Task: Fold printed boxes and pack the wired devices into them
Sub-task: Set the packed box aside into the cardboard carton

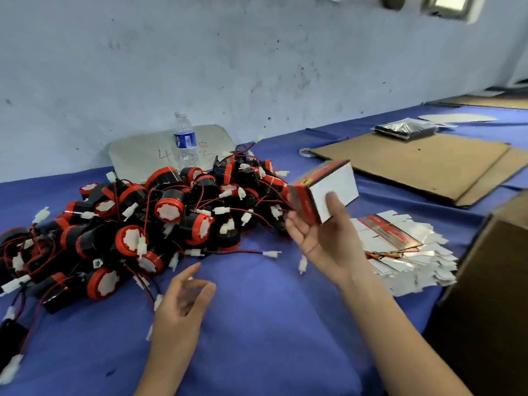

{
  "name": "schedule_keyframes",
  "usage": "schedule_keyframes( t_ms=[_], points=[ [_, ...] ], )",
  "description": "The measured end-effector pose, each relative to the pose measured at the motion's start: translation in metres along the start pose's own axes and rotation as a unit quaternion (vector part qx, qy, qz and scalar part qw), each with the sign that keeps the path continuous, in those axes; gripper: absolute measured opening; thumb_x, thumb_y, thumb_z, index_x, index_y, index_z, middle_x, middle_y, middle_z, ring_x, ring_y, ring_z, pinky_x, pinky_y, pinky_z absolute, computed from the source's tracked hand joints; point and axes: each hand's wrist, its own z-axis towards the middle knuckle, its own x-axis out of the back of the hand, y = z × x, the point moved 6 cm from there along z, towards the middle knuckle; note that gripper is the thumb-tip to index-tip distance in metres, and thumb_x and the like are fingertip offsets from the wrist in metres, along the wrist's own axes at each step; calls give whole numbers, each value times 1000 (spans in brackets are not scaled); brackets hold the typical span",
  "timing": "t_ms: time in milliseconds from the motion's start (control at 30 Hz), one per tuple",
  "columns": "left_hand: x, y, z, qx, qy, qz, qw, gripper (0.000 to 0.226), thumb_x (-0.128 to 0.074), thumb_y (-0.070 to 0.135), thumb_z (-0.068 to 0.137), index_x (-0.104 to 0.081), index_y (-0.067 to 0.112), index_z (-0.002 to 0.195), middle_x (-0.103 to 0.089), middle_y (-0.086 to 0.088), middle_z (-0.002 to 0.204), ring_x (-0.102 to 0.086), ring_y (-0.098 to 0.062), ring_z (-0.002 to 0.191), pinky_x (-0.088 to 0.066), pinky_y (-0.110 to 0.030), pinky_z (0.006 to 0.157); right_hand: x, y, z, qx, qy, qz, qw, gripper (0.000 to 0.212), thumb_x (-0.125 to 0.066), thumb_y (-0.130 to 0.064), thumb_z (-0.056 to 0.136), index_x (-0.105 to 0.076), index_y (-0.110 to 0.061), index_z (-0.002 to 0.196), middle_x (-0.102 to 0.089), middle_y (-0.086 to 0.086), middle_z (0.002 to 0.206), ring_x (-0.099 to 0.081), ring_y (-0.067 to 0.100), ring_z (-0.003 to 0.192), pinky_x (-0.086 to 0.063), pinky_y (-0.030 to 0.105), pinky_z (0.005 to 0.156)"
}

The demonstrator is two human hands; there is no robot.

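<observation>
Head view: right hand [323, 241] grips one folded box [343, 181]; left hand [183, 304] spread, holding nothing. One device pile [160, 212] far left, one flat-box stack [405, 252] right, one bottle [185, 141].

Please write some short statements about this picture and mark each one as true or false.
1. The right hand holds a folded box above the table. True.
2. The left hand grips a device. False: it holds nothing; its fingers are loosely spread over the blue cloth.
3. The water bottle lies on its side. False: it stands upright behind the pile of wired devices.
4. A stack of flat boxes lies to the right of the right hand. True.
5. Brown cardboard sheets lie flat on the cloth beyond the folded box. True.
</observation>
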Motion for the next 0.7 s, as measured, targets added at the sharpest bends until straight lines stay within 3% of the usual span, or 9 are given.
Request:
schedule_keyframes(
  t_ms=[133, 200, 300, 433, 567, 633, 700],
  points=[
    [-2, -7, 6, -22, -2, 12, 1000, 29, -63, 21, 88, -60, 40, 111, -71, 12, 84, -67, -2, 80, -52, -23, 76, 17, -107, -33, 183, 84, 171, 964, 58, -78, -24, 65, -62, -2, 117, -67, 17, 107, -65, 24, 95, -59, 30, 69],
    [0, -13, 10, -39, 2, 13, 999, 29, -59, 12, 91, -61, 29, 114, -71, 9, 78, -66, 2, 71, -54, -14, 72, 26, -151, -53, 277, 113, 221, 928, 41, -75, -21, 71, -61, -1, 104, -65, 19, 107, -62, 26, 102, -60, 32, 67],
    [-4, -19, 14, -43, -10, 10, 999, 28, -56, 17, 90, -59, 26, 117, -72, 10, 78, -66, 2, 68, -51, -8, 69, 43, -198, -80, 383, 145, 238, 881, 29, -73, -22, 84, -60, 1, 96, -67, 17, 91, -64, 27, 90, -60, 33, 69],
    [-5, -18, 12, -49, -15, 12, 999, 28, -56, 30, 84, -62, 37, 110, -72, 3, 84, -67, -2, 70, -51, -12, 72, 65, -217, -96, 404, 208, 249, 855, 43, -67, -39, 88, -62, -3, 109, -65, 11, 91, -62, 21, 72, -56, 26, 64],
    [-4, -10, 7, -65, -13, 28, 997, 25, -55, 35, 81, -64, 46, 102, -73, 6, 82, -67, -4, 71, -52, -13, 72, 76, -212, -100, 393, 278, 237, 844, 53, -72, -50, 80, -58, -6, 104, -64, 9, 90, -62, 20, 76, -53, 22, 72],
    [-4, -9, 6, -67, -11, 31, 997, 25, -54, 35, 81, -64, 44, 102, -72, 3, 81, -67, -6, 70, -53, -15, 71, 77, -211, -96, 378, 277, 225, 854, 55, -73, -54, 76, -56, -6, 98, -65, 8, 83, -60, 18, 65, -53, 21, 66],
    [-5, -8, 5, -67, -11, 35, 997, 25, -54, 35, 81, -63, 44, 103, -72, 4, 81, -67, -7, 70, -56, -24, 72, 75, -209, -84, 339, 271, 143, 890, 46, -71, -51, 80, -58, -8, 89, -64, 5, 74, -57, 15, 55, -50, 20, 55]
  ],
)
